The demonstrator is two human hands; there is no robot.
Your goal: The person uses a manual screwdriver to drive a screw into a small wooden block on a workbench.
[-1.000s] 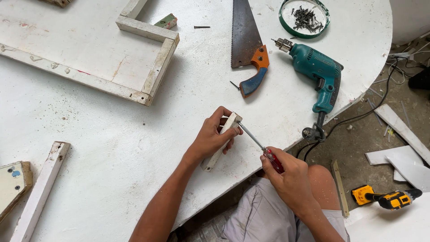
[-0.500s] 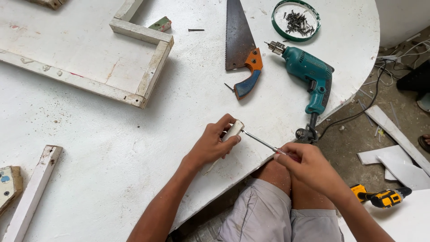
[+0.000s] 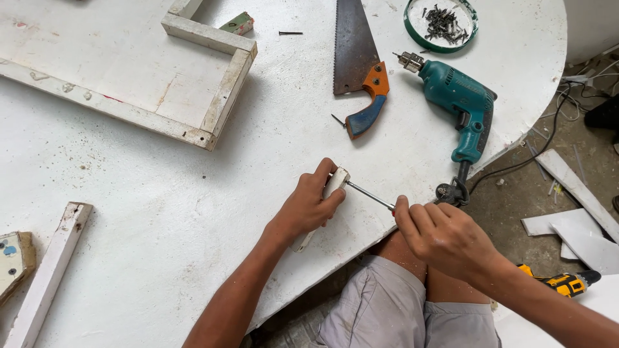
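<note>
Now the left hand [image 3: 308, 207] grips the short white wooden strip [image 3: 320, 207] on the white table [image 3: 161, 193]; the right hand [image 3: 445, 237], closed around the metal-shafted screwdriver [image 3: 370, 195], points it leftward into the strip's end.

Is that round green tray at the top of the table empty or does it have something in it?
Not empty: the green tray holds a pile of dark screws.

a rough woodworking shop: handsaw [image 3: 356, 58], electric drill [image 3: 459, 103], screws [image 3: 441, 19] on white worktable [image 3: 129, 193]

Handsaw [image 3: 356, 64], teal drill [image 3: 459, 103], screw tub [image 3: 442, 22]
</note>
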